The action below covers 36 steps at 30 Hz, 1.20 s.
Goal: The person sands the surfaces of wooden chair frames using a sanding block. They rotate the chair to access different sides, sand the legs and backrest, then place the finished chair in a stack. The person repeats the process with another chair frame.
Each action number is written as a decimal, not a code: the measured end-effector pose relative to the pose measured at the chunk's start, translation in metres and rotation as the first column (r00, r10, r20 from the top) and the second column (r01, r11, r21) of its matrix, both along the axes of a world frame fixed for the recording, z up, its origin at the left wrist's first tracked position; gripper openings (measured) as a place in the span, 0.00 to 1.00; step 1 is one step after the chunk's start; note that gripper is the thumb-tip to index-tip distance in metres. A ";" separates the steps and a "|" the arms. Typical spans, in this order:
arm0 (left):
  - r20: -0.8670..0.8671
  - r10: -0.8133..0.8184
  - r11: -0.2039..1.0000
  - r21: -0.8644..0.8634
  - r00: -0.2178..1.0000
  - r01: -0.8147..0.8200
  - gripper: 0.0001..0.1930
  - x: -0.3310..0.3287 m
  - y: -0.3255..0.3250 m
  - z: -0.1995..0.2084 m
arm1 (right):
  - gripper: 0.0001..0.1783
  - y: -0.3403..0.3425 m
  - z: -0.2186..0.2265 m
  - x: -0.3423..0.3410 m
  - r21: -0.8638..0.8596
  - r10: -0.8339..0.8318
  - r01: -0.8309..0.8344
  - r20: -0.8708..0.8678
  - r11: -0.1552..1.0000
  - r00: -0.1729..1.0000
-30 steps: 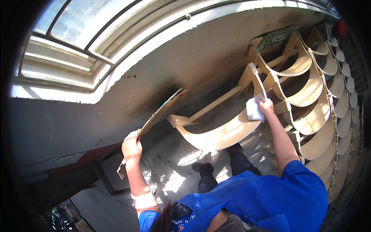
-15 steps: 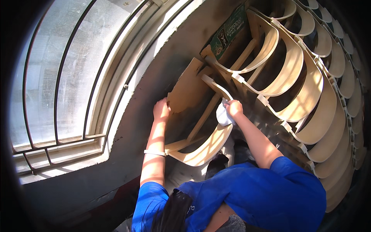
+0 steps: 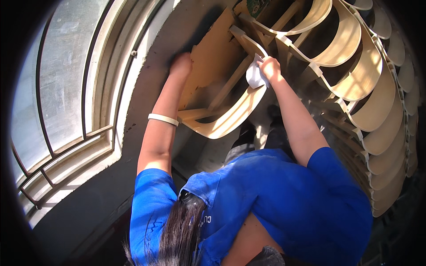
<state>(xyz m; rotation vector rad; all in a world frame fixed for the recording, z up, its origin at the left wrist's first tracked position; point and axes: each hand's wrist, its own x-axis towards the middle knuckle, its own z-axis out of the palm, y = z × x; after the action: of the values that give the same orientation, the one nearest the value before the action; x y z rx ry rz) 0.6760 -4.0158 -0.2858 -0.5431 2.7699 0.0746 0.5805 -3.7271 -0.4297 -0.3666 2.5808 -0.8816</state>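
Observation:
A wooden frame with a curved, pale bent-wood rail (image 3: 230, 116) stands in front of me, its rail bowing toward my body. My right hand (image 3: 270, 69) is closed around a white cloth (image 3: 256, 75), pressed against the rail's right part. On the far left side, my left hand (image 3: 181, 66) is closed at the edge of a brown sheet (image 3: 208, 57) that looks like cardboard, lying against the frame. Shadow and the sheet's edge partly hide those fingers. A pale band (image 3: 163, 119) circles my left forearm.
Rows of similar curved wooden frames (image 3: 368, 88) are stacked along the right side. A grey wall (image 3: 148, 84) and a barred window (image 3: 66, 88) run along the left. A piece of green printed board (image 3: 254, 6) shows at the top.
The view has shifted, so the frame and both hands sit higher in the picture. Both hands keep much the same places on the frame, the right still with the cloth.

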 end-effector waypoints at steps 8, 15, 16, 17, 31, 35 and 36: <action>0.022 0.034 0.986 0.162 0.999 -0.037 0.13 0.007 -0.002 0.004 | 0.20 -0.012 -0.017 0.000 0.127 0.037 -0.041 0.031 0.991 0.999; -0.081 0.018 0.999 -0.025 0.997 -0.020 0.12 0.003 0.006 -0.005 | 0.20 -0.026 -0.010 -0.006 0.190 0.002 -0.010 0.042 0.982 0.999; -0.055 0.035 0.997 -0.062 0.998 -0.038 0.13 0.004 0.009 -0.004 | 0.20 -0.027 -0.008 -0.006 0.185 -0.005 -0.004 0.047 0.983 0.999; -0.029 0.055 0.993 -0.100 0.998 -0.058 0.14 0.005 0.013 -0.001 | 0.20 -0.027 -0.006 -0.005 0.201 -0.021 0.005 0.078 0.979 0.997; -0.435 0.701 0.699 0.262 0.566 -0.665 0.33 0.255 0.053 -0.028 | 0.23 -0.029 -0.002 -0.009 0.027 -0.146 0.144 0.202 0.989 0.968; 0.445 0.874 -0.159 0.643 0.197 -0.749 0.34 0.303 0.065 -0.080 | 0.24 -0.029 0.003 -0.013 0.025 -0.186 0.189 0.358 0.982 0.915; 0.494 0.835 -0.244 0.727 0.242 -0.642 0.31 0.305 0.069 -0.092 | 0.25 -0.029 0.005 -0.014 0.034 -0.229 0.239 0.433 0.971 0.872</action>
<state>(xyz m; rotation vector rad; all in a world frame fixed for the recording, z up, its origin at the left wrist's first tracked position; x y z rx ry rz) 0.9812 -3.9470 -0.3778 -1.8590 1.4179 1.8428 0.5667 -3.7564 -0.4248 0.1366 2.2235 -0.9470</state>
